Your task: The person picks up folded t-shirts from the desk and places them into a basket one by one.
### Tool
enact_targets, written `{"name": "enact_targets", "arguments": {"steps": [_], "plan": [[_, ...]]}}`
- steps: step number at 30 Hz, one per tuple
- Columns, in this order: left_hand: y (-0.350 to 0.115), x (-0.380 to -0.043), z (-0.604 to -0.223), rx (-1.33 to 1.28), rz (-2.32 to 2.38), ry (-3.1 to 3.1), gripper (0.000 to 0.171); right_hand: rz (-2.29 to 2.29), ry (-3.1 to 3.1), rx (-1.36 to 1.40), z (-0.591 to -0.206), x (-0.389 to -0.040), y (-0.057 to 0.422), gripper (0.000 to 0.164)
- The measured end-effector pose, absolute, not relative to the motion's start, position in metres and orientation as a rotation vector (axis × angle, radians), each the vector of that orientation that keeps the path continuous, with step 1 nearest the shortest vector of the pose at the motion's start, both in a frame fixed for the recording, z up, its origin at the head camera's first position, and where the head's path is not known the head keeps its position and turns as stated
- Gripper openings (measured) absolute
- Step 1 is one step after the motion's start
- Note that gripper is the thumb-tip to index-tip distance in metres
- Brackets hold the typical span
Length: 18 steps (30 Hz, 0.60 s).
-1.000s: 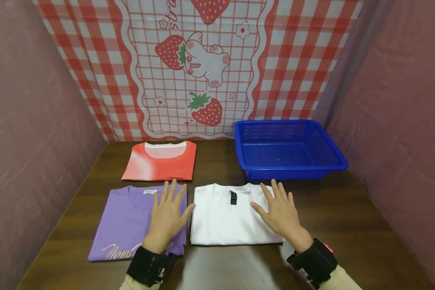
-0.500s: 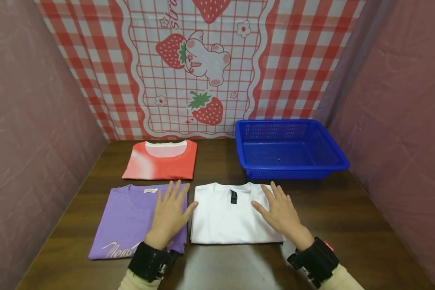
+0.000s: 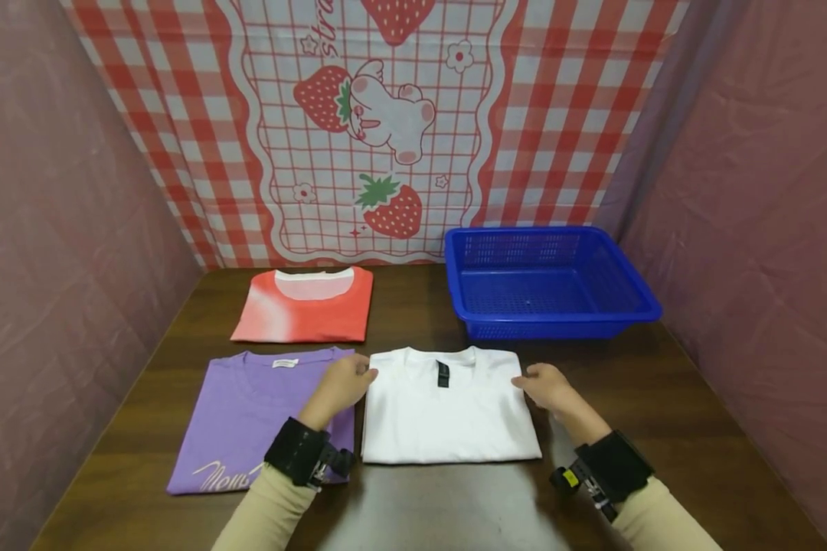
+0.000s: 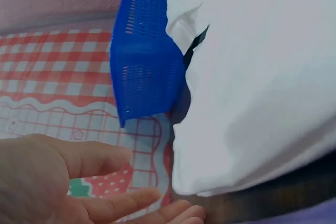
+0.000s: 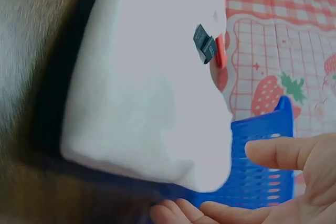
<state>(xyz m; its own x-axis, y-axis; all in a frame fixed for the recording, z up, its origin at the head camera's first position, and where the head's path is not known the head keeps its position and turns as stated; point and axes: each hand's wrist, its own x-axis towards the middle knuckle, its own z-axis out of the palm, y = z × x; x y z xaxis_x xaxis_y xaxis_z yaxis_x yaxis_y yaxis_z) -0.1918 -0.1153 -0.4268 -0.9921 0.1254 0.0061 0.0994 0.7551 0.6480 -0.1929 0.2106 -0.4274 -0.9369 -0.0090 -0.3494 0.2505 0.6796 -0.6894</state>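
A folded white T-shirt (image 3: 448, 421) with a black neck label lies flat on the table. At its left side, my left hand (image 3: 339, 389) reaches over the edge of a folded purple T-shirt (image 3: 248, 413). The left wrist view shows the thumb and fingers (image 4: 113, 158) apart, close to the white corner, with no cloth pinched. My right hand (image 3: 551, 390) is at the opposite side of the white shirt. There the thumb (image 5: 273, 150) stands away from the fingers, which lie low beside the shirt's corner; whether they touch it I cannot tell.
A blue plastic basket (image 3: 554, 317) stands at the back right with nothing in it. Behind the purple shirt lies a folded red-and-white T-shirt (image 3: 317, 317). A checked strawberry cloth (image 3: 551, 115) hangs at the back, with pink curtains (image 3: 744, 191) on both sides.
Both hands were spread flat over the shirts. They have turned inward with fingers bent, the left moving right and the right moving outward, to the white shirt's two sides. The shirts have not moved.
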Motion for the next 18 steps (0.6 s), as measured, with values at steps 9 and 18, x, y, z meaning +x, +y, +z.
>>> {"name": "enact_targets", "arguments": {"steps": [9, 18], "plan": [[-0.103, -0.215, -0.455, 0.012, 0.887, 2.876, 0.030, -1.355, 2.356, 0.461, -0.441, -0.206, 0.217, 0.050], [-0.093, -0.220, -0.461, -0.055, 0.802, 2.876, 0.031, -1.307, 2.364, 0.476, -0.450, -0.218, 0.214, 0.058]]}}
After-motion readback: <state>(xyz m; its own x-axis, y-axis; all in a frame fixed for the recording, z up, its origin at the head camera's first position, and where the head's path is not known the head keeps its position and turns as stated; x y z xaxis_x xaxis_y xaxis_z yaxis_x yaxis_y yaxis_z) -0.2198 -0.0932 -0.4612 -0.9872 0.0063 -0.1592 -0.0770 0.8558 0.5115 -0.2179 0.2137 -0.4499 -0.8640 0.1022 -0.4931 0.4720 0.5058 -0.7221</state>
